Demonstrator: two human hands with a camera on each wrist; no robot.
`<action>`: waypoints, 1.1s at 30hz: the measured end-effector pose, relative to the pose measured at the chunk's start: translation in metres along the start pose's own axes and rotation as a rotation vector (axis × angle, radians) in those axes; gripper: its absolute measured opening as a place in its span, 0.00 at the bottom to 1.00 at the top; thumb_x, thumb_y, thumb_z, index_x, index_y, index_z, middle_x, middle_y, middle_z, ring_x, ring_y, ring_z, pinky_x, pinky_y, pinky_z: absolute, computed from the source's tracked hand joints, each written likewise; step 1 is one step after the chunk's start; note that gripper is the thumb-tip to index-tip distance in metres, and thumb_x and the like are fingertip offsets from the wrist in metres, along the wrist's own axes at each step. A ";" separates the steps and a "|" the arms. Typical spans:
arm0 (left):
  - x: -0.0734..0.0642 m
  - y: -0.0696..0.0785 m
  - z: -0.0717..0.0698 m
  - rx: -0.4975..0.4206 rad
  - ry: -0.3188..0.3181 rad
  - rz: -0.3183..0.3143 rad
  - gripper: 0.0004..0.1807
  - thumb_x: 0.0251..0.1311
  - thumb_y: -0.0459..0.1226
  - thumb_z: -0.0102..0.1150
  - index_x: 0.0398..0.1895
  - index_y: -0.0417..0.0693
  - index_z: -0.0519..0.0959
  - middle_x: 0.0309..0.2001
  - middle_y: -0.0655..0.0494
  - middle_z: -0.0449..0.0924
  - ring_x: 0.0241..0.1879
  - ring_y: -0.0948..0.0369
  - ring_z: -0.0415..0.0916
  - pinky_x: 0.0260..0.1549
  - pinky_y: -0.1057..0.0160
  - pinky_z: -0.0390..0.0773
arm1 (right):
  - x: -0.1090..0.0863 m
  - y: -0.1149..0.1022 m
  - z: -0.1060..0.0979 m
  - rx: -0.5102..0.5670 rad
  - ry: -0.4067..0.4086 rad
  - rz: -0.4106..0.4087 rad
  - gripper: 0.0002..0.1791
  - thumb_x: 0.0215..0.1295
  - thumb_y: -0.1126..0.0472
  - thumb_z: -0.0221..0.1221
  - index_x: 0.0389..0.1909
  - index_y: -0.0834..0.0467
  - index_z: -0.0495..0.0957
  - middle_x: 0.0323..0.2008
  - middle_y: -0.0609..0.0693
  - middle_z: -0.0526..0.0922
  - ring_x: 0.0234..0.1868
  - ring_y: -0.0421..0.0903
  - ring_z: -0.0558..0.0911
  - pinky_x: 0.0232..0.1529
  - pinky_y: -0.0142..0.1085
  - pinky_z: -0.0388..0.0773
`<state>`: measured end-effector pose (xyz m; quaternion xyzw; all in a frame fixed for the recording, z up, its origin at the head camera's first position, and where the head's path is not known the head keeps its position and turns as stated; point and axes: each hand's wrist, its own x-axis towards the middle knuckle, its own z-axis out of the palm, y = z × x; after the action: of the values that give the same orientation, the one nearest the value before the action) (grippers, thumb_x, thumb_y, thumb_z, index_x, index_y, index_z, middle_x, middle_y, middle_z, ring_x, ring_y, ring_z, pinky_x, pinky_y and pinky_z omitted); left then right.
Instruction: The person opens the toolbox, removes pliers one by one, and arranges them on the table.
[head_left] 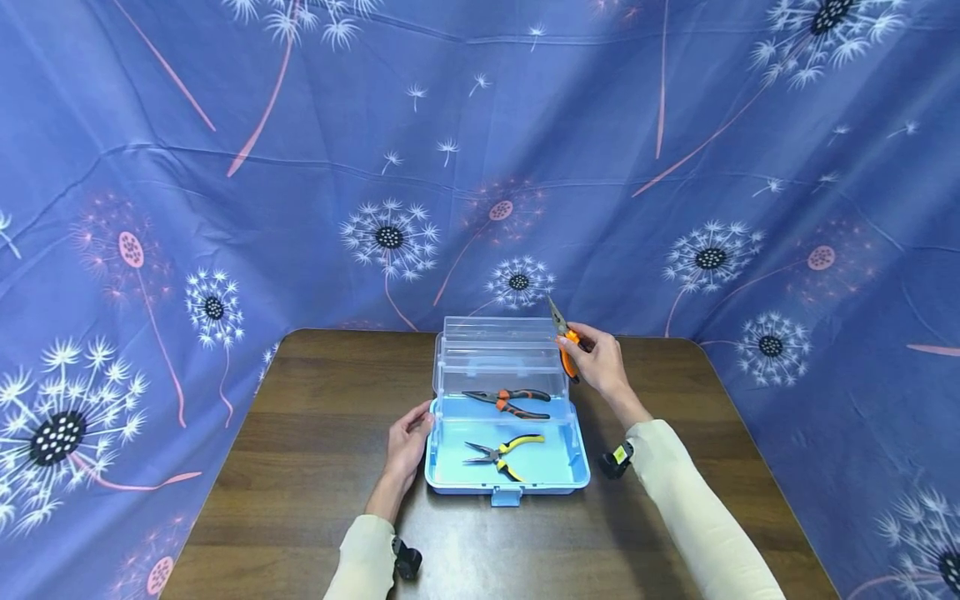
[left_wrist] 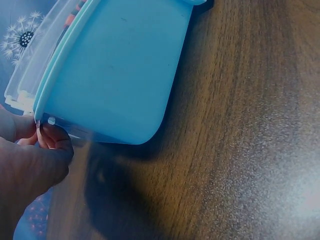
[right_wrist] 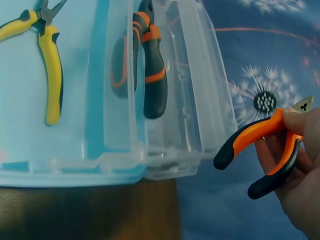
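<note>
A light-blue toolbox (head_left: pixel 465 489) stands open on the table, its clear tiered trays (head_left: pixel 498 358) raised at the back. My left hand (head_left: pixel 405 446) pinches the box at its left rear corner, thumb and fingers at the rim in the left wrist view. My right hand (head_left: pixel 602 362) holds orange-and-black needle-nose pliers (head_left: pixel 570 336) in the air beside the trays' right end, jaws pointing up. In a clear tray lie black-and-orange long-nose pliers (head_left: pixel 502 400). Yellow-and-black needle-nose pliers (head_left: pixel 495 456) rest, handles spread, on the bottom of the box.
The brown wooden table (head_left: pixel 322 433) extends to both sides of the box. Behind it and at the sides hangs a blue dandelion-print cloth (head_left: pixel 300 250). A blue latch (head_left: pixel 506 497) juts from the box's front edge.
</note>
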<state>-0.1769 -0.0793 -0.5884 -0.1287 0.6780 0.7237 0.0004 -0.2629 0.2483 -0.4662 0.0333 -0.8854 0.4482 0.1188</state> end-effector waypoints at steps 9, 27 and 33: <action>0.001 0.000 -0.001 0.021 0.006 -0.020 0.20 0.74 0.33 0.56 0.66 0.38 0.77 0.59 0.40 0.80 0.57 0.53 0.75 0.48 0.70 0.75 | -0.014 0.021 -0.022 0.204 0.018 0.132 0.24 0.70 0.65 0.65 0.64 0.71 0.75 0.53 0.71 0.82 0.41 0.38 0.84 0.40 0.26 0.82; 0.000 0.000 0.000 -0.010 0.006 -0.018 0.19 0.74 0.32 0.56 0.65 0.39 0.78 0.55 0.44 0.81 0.52 0.58 0.75 0.46 0.71 0.76 | -0.071 0.098 -0.026 0.313 0.019 0.338 0.27 0.72 0.63 0.63 0.66 0.74 0.71 0.51 0.69 0.83 0.36 0.34 0.85 0.45 0.38 0.84; 0.002 -0.002 0.000 -0.019 0.006 -0.017 0.19 0.73 0.32 0.57 0.65 0.38 0.78 0.56 0.42 0.80 0.53 0.56 0.75 0.46 0.71 0.76 | -0.092 0.115 -0.018 0.321 0.004 0.432 0.29 0.72 0.62 0.64 0.67 0.74 0.71 0.49 0.64 0.84 0.37 0.37 0.86 0.43 0.34 0.84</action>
<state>-0.1787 -0.0796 -0.5906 -0.1364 0.6699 0.7298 0.0034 -0.1896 0.3264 -0.5683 -0.1390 -0.7894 0.5977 0.0154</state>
